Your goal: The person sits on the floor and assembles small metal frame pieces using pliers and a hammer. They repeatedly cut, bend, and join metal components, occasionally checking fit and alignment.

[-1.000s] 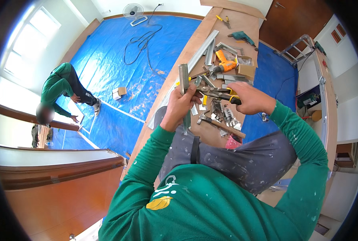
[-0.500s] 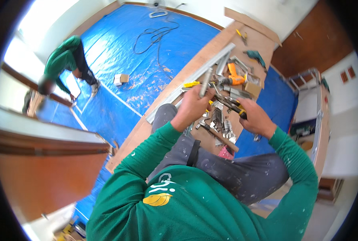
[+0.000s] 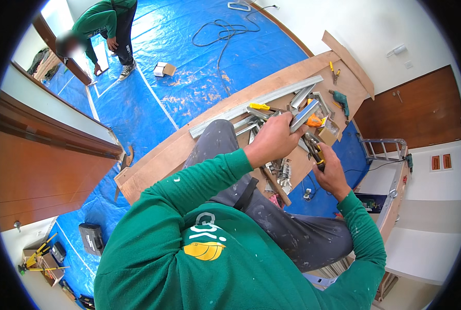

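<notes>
My left hand (image 3: 273, 137) is closed around a short silver metal channel (image 3: 305, 114), which points up and away to the right. My right hand (image 3: 332, 173) grips metal-cutting pliers (image 3: 313, 146) with black and yellow handles. Their jaws are close to the channel's near end; whether they touch it I cannot tell. Both hands are above a wooden board strewn with tools. Beneath them lie a hammer-like tool's wooden handle (image 3: 277, 187) and several small metal clips (image 3: 285, 174). An orange drill (image 3: 313, 121) is mostly hidden behind the channel.
A long metal profile (image 3: 256, 105) runs along the wooden board (image 3: 163, 168). At its far end are a teal drill (image 3: 340, 102) and yellow-handled pliers (image 3: 335, 72). Blue sheeting (image 3: 189, 77) covers the floor. A co-worker (image 3: 104, 26) bends down at far left; a ladder (image 3: 385, 147) is at right.
My view has swung, so the surroundings appear shifted. The channel in my left hand has turned to show its broad side. My right hand still holds the pliers, now lower beside it.
</notes>
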The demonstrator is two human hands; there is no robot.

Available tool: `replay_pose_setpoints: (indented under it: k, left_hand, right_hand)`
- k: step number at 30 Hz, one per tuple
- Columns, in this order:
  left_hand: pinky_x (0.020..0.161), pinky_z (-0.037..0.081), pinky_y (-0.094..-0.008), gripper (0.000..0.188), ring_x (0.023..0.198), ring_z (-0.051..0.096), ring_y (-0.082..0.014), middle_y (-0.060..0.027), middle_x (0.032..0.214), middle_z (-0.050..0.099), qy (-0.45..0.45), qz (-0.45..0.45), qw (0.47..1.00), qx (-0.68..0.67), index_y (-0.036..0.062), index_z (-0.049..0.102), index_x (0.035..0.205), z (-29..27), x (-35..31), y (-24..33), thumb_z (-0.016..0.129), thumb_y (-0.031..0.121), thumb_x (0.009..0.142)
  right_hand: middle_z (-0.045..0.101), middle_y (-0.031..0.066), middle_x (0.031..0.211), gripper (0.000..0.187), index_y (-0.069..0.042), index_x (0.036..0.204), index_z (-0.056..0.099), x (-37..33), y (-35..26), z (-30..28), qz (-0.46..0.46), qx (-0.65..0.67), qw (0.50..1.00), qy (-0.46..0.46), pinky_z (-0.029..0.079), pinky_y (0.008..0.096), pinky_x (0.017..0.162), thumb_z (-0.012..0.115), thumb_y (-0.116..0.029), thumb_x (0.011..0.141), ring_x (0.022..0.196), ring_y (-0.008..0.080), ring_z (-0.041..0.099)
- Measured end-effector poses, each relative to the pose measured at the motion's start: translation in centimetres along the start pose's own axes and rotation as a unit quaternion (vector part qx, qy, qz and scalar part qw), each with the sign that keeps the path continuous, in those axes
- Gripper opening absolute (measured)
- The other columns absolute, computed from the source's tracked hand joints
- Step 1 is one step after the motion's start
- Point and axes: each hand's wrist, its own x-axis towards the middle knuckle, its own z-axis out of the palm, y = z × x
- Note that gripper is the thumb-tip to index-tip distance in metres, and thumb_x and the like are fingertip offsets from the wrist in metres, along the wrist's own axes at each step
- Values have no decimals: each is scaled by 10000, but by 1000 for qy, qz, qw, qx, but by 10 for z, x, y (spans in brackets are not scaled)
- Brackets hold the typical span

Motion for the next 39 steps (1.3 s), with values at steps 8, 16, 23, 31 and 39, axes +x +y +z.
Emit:
replay_pose_setpoints:
  k: [8,16,23,31,39]
  left_hand:
    - [733,540,-491,430,791,711,-390,-237,850,725,8,5,999,-31,-44,700,1035,-2,0,-6,730,384,1002]
    - [635,523,-393,409,669,675,-190,-118,779,721,-7,21,997,-80,-16,716,1040,2,19,-45,845,358,936]
    - [537,511,-285,344,583,644,-106,-68,803,731,-9,15,991,-132,-46,684,1094,9,18,-35,815,248,974]
    - [559,495,-267,292,611,616,-96,-75,869,753,-17,0,989,-146,-31,687,1113,20,21,-31,779,225,1008]
    - [529,492,-276,336,574,641,-104,-74,828,747,-24,-11,991,-133,-28,705,1108,27,25,-36,800,273,993]
  right_hand:
    - [623,282,1269,596,24,1389,525,1,-2,1,-16,-18,1000,11,496,512,1045,702,-38,822,1205,483,599]
    - [632,277,1232,648,32,1369,519,12,-1,1,-1,-41,998,45,504,510,1032,843,-202,859,1200,475,598]
    - [657,240,1060,386,21,1073,586,15,13,-5,55,-116,991,24,528,509,947,763,-187,801,1058,442,641]
    - [668,247,1054,369,21,1034,593,9,16,-1,75,-84,994,6,533,515,948,759,-232,822,1054,441,652]
    - [673,264,1079,367,32,1032,595,4,19,2,98,-65,993,-22,536,507,959,752,-229,828,1073,452,650]
